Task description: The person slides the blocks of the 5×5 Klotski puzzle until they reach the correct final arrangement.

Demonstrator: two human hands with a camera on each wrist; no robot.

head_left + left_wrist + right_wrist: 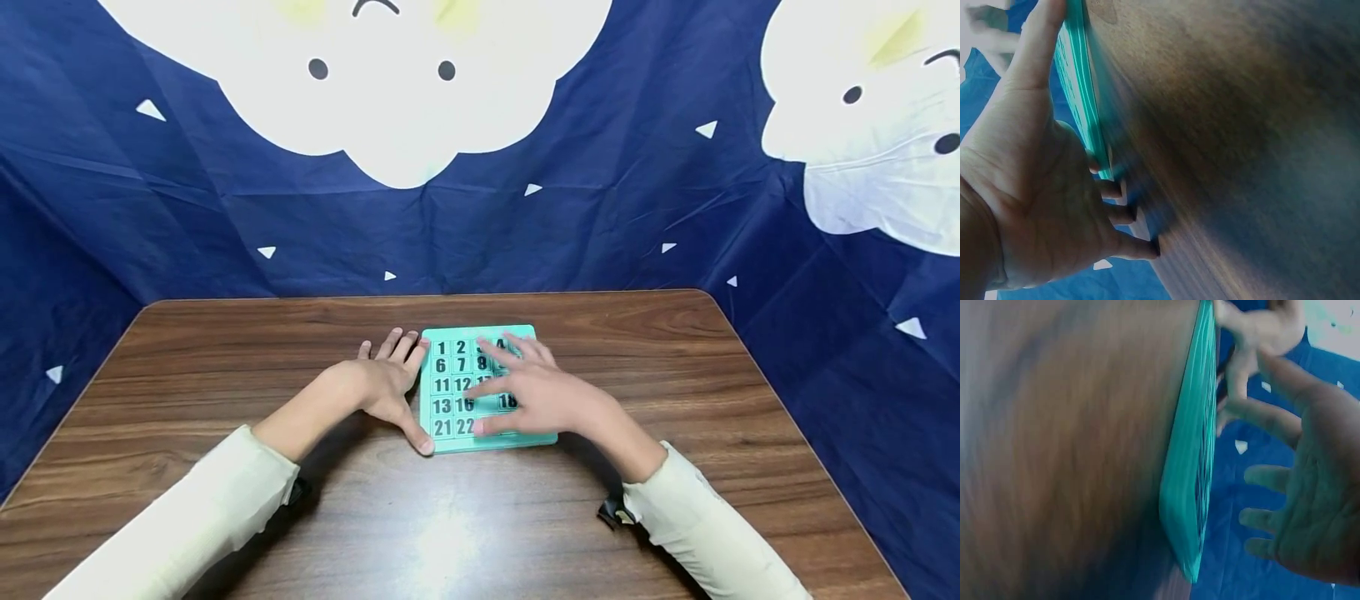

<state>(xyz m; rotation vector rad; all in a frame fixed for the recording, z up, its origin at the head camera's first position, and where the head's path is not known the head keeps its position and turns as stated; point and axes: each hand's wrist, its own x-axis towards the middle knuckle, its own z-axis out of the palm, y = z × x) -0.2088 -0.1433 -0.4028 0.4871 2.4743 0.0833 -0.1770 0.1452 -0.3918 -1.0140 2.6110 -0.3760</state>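
A flat teal number slide puzzle point(443, 448) lies on the wooden table, its square tiles printed with black numerals. Along its left edge my left hand point(386, 390) rests with fingers spread, the thumb touching the lower left corner and the index finger near the upper left. My right hand point(536, 392) is spread over the right half of the puzzle and hides several tiles there. In the right wrist view the fingers of the right hand point(1319, 494) look extended and stand off the puzzle point(1179, 506). The left palm point(1035, 187) faces the puzzle's side in the left wrist view.
The brown wood-grain table point(247, 350) reaches out on all sides of the puzzle. Behind it hangs a dark blue cloth point(480, 242) with white cloud shapes and small triangles. A glare spot shines on the table in front of the puzzle.
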